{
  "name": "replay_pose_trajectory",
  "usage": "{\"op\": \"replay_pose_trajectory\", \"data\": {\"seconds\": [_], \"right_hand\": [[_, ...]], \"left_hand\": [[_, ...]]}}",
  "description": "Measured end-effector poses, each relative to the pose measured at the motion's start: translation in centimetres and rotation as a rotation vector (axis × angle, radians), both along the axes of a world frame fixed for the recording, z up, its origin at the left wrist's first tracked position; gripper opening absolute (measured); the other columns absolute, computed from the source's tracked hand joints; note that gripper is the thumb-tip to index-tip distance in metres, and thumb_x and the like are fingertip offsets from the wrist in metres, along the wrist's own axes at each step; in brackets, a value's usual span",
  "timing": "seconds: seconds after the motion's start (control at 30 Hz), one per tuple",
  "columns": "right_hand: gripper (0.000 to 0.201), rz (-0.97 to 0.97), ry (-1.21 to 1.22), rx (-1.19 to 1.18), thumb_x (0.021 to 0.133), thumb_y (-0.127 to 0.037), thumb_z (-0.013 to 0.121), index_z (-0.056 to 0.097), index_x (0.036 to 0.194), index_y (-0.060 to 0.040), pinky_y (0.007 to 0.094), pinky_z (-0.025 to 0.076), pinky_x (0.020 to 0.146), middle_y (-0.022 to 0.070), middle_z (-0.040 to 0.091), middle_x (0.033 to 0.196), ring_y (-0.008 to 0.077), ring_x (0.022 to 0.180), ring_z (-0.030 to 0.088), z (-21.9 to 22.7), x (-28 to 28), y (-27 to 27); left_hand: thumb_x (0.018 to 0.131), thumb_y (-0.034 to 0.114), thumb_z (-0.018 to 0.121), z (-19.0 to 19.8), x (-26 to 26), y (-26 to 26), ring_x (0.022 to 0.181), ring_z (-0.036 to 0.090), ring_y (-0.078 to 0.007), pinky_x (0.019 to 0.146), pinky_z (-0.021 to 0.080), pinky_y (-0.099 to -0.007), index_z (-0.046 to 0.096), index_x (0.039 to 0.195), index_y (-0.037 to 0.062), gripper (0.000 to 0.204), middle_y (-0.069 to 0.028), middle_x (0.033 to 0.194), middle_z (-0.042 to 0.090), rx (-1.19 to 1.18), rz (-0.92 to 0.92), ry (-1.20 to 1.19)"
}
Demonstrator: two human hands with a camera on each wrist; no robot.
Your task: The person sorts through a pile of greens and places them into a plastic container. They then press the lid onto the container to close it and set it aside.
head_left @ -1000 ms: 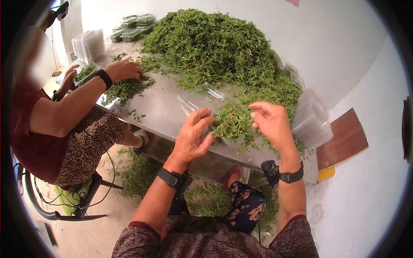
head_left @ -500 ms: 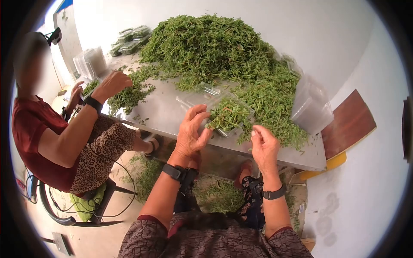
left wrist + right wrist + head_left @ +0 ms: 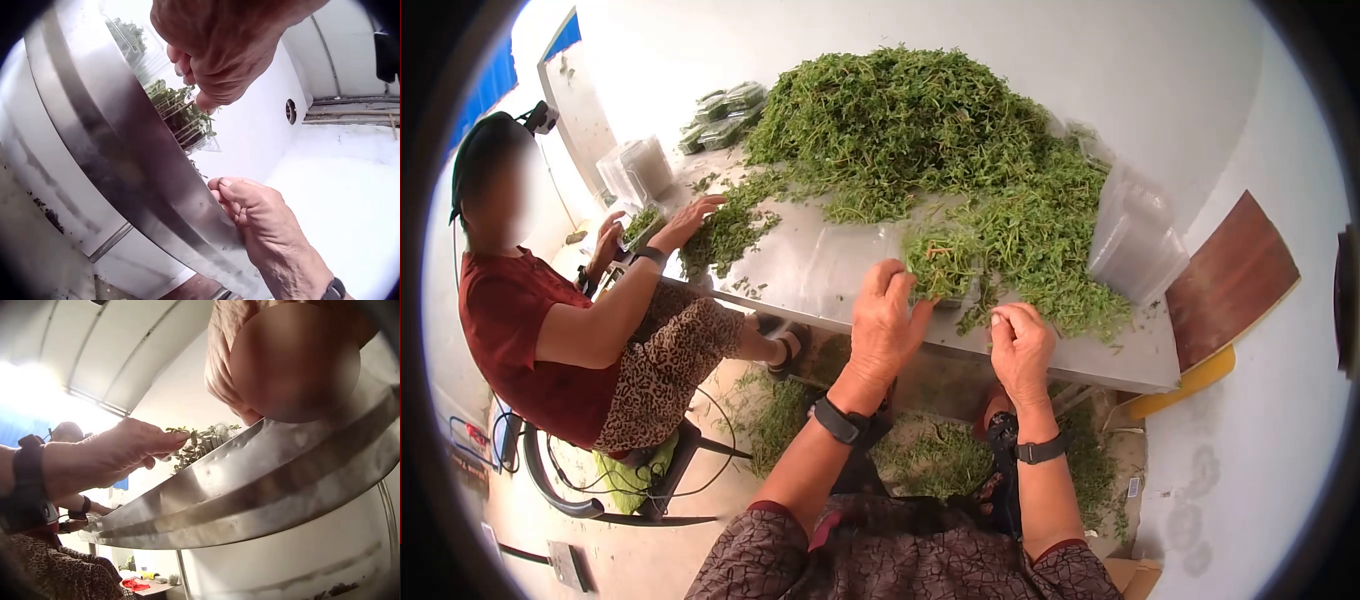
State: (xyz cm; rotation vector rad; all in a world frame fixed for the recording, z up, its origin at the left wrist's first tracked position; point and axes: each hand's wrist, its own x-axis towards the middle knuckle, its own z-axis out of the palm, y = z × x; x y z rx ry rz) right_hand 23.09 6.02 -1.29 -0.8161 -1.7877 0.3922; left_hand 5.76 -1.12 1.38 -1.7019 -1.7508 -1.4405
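In the head view, a clear plastic container (image 3: 972,296) filled with green sprigs (image 3: 945,262) sits near the table's front edge, its clear lid (image 3: 855,250) spread to the left. My left hand (image 3: 885,325) holds the container's near left side, thumb in front; in the left wrist view, the hand (image 3: 225,50) covers part of it. To the right, my right hand (image 3: 1022,350) is at the table edge, apart from the container, fingers curled with thumb against index finger. No thing shows in that hand (image 3: 265,222).
A big heap of greens (image 3: 900,120) covers the table's back and right. Stacked clear containers (image 3: 1138,235) stand at the right, others (image 3: 635,170) at the far left, near filled boxes (image 3: 725,115). A seated person (image 3: 530,330) works at the left. A brown board (image 3: 1235,280) leans right.
My right hand has drawn back from the greens to the table edge and its fingers have curled in. My left hand has come closer to the container. The seated person's hand has shifted over their greens.
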Motion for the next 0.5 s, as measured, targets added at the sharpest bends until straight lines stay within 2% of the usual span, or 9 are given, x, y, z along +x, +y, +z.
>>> {"op": "replay_pose_trajectory", "data": {"seconds": [0.03, 0.1, 0.2, 0.27, 0.4, 0.47, 0.5], "right_hand": [[0.008, 0.001, 0.001, 0.000, 0.081, 0.001, 0.061, 0.065, 0.087, 0.0032, 0.0275, 0.048, 0.059, 0.0109, 0.065, 0.083, 0.0181, 0.063, 0.062, 0.1, 0.0, 0.0], [0.010, 0.032, 0.012, -0.043, 0.077, 0.000, 0.063, 0.067, 0.085, -0.0020, 0.0328, 0.052, 0.061, 0.0111, 0.067, 0.085, 0.0279, 0.068, 0.066, 0.1, 0.1, -0.1], [0.011, 0.022, 0.017, -0.023, 0.076, 0.001, 0.062, 0.067, 0.085, -0.0022, 0.0324, 0.052, 0.061, 0.0110, 0.067, 0.086, 0.0282, 0.067, 0.066, 0.2, 0.0, -0.2], [0.010, 0.018, 0.005, -0.006, 0.076, 0.001, 0.062, 0.067, 0.085, -0.0024, 0.0323, 0.052, 0.061, 0.0107, 0.067, 0.086, 0.0282, 0.067, 0.066, 0.2, -0.1, -0.1], [0.011, 0.006, -0.025, 0.022, 0.075, 0.002, 0.063, 0.066, 0.084, -0.0032, 0.0327, 0.052, 0.062, 0.0095, 0.067, 0.086, 0.0286, 0.068, 0.066, 0.8, -0.1, -0.4], [0.010, 0.003, -0.029, 0.035, 0.074, 0.001, 0.064, 0.066, 0.083, -0.0035, 0.0330, 0.052, 0.062, 0.0091, 0.067, 0.086, 0.0285, 0.069, 0.066, 0.6, -0.1, -0.2], [0.010, 0.003, -0.037, 0.047, 0.074, 0.000, 0.064, 0.066, 0.083, -0.0038, 0.0332, 0.052, 0.063, 0.0087, 0.067, 0.086, 0.0284, 0.070, 0.065, 0.5, -0.1, -0.1]], "left_hand": [[0.069, 0.002, 0.070, 0.1, 0.1, 0.0, 0.098, 0.056, -0.0364, 0.081, 0.048, -0.0417, 0.058, 0.097, 0.0010, 0.030, -0.0164, 0.109, 0.054, -0.005, -0.007, 0.000], [0.069, 0.002, 0.069, 0.5, 0.5, -0.2, 0.099, 0.055, -0.0362, 0.082, 0.048, -0.0420, 0.059, 0.098, 0.0015, 0.031, -0.0162, 0.110, 0.054, -0.009, -0.015, 0.002], [0.067, -0.001, 0.068, 1.7, 0.6, -0.8, 0.102, 0.053, -0.0346, 0.088, 0.042, -0.0452, 0.058, 0.101, 0.0022, 0.035, -0.0150, 0.114, 0.053, 0.050, -0.017, 0.094], [0.070, 0.000, 0.066, 2.9, 0.4, -1.1, 0.107, 0.051, -0.0351, 0.093, 0.037, -0.0470, 0.059, 0.102, 0.0044, 0.033, -0.0151, 0.120, 0.052, 0.033, -0.099, 0.228], [0.071, 0.003, 0.066, 4.1, 0.9, -0.1, 0.113, 0.048, -0.0357, 0.096, 0.036, -0.0471, 0.062, 0.099, 0.0053, 0.029, -0.0162, 0.123, 0.051, 0.026, -0.183, 0.313], [0.078, 0.009, 0.063, 4.4, 0.8, 0.8, 0.120, 0.045, -0.0356, 0.100, 0.032, -0.0483, 0.066, 0.098, 0.0037, 0.021, -0.0159, 0.128, 0.051, -0.094, -0.241, 0.359], [0.078, 0.009, 0.063, 4.3, 0.5, 1.3, 0.120, 0.045, -0.0356, 0.100, 0.032, -0.0483, 0.066, 0.098, 0.0037, 0.021, -0.0159, 0.128, 0.051, -0.095, -0.244, 0.361]]}}
